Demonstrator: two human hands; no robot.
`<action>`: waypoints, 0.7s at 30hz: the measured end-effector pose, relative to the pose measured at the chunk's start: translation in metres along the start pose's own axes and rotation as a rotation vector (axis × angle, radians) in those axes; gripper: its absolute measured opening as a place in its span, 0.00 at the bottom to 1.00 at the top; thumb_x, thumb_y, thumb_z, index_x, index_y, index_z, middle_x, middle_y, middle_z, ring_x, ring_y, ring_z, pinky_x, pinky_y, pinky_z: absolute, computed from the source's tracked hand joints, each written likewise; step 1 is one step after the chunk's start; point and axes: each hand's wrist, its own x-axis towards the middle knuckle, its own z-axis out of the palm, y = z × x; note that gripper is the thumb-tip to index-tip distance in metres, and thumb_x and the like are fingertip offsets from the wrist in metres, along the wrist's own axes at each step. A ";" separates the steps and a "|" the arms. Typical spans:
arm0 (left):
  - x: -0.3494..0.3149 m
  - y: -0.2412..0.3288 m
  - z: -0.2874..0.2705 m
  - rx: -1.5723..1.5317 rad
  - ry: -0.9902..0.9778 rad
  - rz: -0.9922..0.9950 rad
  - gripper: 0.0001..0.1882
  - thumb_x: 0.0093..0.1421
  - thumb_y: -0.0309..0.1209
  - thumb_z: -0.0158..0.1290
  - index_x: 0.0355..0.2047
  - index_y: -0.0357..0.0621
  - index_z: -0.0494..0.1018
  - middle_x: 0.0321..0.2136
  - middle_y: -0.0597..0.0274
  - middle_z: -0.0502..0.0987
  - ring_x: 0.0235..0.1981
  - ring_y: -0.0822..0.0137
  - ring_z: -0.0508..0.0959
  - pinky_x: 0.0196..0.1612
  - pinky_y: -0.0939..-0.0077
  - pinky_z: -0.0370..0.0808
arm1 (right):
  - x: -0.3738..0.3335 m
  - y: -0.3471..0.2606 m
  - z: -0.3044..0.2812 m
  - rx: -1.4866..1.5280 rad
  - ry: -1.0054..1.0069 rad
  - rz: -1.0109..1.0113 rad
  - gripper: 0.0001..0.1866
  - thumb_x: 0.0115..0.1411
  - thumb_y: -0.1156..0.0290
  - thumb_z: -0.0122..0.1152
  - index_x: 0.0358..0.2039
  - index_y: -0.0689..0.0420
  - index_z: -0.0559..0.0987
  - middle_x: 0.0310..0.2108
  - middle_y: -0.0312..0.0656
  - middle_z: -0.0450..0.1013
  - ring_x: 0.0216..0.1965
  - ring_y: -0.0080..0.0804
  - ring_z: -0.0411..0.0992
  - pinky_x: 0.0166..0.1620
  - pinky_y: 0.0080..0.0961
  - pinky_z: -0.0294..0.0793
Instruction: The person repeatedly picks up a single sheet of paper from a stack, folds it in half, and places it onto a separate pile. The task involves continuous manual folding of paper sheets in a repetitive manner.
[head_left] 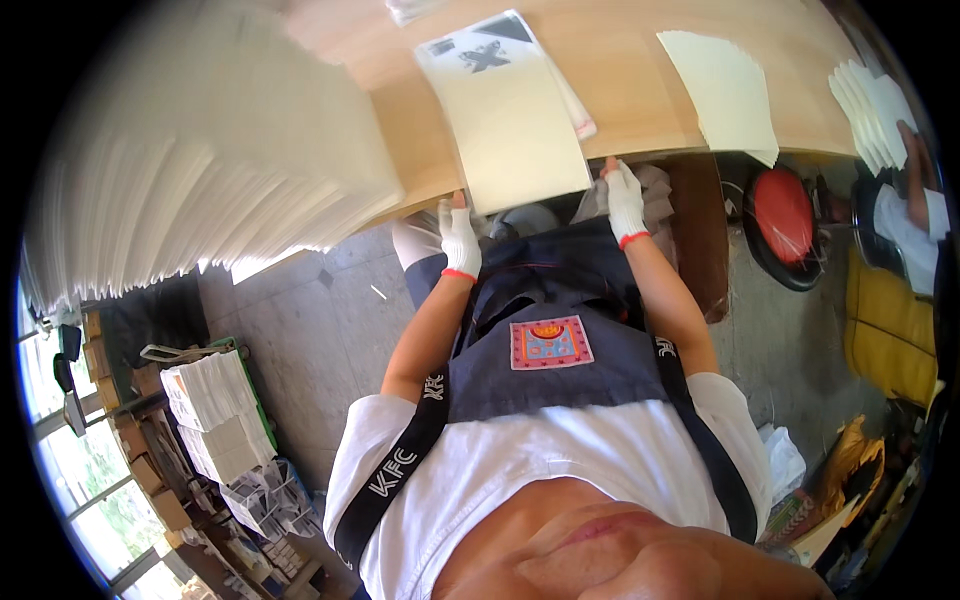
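Note:
A pale rectangular sheet or flat packet [518, 140], with a dark cross-shaped print near its far end, lies on the wooden table and juts over the front edge. Another flat piece [572, 105] shows from under its right side. My left hand [460, 243], in a white glove with a red cuff and bare fingertips, is at the table edge beside the packet's near left corner. Just off the near right corner is my right hand [625, 203], gloved alike. Both hands have fingers stretched forward, partly hidden; I see nothing held in either.
A large stack of white sheets [220, 190] fills the table's left. To the right lie a pale paper stack [722, 95] and fanned sheets [868, 115] by a co-worker's hand [912, 150]. A red round stool [782, 218] and a yellow seat [890, 325] stand at right; bundled paper [215, 410] stands at left.

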 end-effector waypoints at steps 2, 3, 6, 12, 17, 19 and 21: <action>-0.021 0.044 0.011 0.245 -0.280 -0.266 0.15 0.62 0.42 0.47 0.37 0.42 0.69 0.19 0.66 0.69 0.14 0.76 0.67 0.19 0.82 0.69 | 0.010 0.010 -0.015 -0.125 -0.054 0.180 0.23 0.61 0.47 0.46 0.23 0.54 0.71 0.15 0.32 0.65 0.14 0.20 0.63 0.16 0.18 0.61; -0.027 0.064 0.015 0.350 -0.321 -0.174 0.15 0.61 0.40 0.47 0.39 0.41 0.69 0.18 0.66 0.69 0.14 0.76 0.66 0.18 0.81 0.68 | 0.002 -0.005 -0.009 -0.158 -0.095 0.309 0.25 0.60 0.45 0.46 0.23 0.55 0.72 0.15 0.33 0.66 0.14 0.21 0.64 0.15 0.18 0.62; -0.039 0.112 0.038 0.602 -0.414 0.152 0.14 0.61 0.36 0.47 0.43 0.40 0.70 0.15 0.67 0.68 0.14 0.77 0.65 0.18 0.80 0.65 | -0.003 -0.010 0.003 -0.069 -0.259 0.166 0.18 0.61 0.52 0.49 0.35 0.55 0.74 0.19 0.32 0.70 0.15 0.18 0.65 0.16 0.16 0.64; -0.109 0.274 0.072 0.977 -0.641 0.790 0.10 0.58 0.36 0.47 0.26 0.43 0.65 0.17 0.56 0.66 0.19 0.61 0.72 0.26 0.69 0.67 | -0.011 -0.067 0.029 0.400 -0.550 0.206 0.08 0.61 0.62 0.53 0.35 0.53 0.72 0.18 0.29 0.67 0.14 0.17 0.63 0.15 0.16 0.59; -0.156 0.391 0.047 0.914 -0.499 1.246 0.11 0.51 0.36 0.56 0.26 0.43 0.68 0.18 0.55 0.69 0.19 0.54 0.72 0.22 0.67 0.67 | -0.039 -0.224 0.090 0.346 -0.651 -0.118 0.13 0.60 0.58 0.54 0.40 0.51 0.71 0.22 0.27 0.69 0.17 0.14 0.64 0.16 0.14 0.60; -0.155 0.428 0.039 0.845 -0.268 1.441 0.09 0.53 0.32 0.53 0.31 0.41 0.69 0.23 0.56 0.70 0.24 0.59 0.73 0.26 0.71 0.68 | -0.057 -0.296 0.121 0.255 -0.641 -0.328 0.15 0.59 0.55 0.54 0.41 0.51 0.71 0.25 0.27 0.71 0.18 0.14 0.64 0.18 0.13 0.60; -0.160 0.481 -0.005 1.280 0.283 1.689 0.14 0.56 0.23 0.48 0.44 0.40 0.68 0.36 0.56 0.74 0.35 0.62 0.76 0.36 0.78 0.71 | -0.075 -0.355 0.175 0.235 -0.717 -0.480 0.12 0.60 0.58 0.52 0.38 0.52 0.72 0.22 0.27 0.69 0.17 0.14 0.63 0.16 0.13 0.58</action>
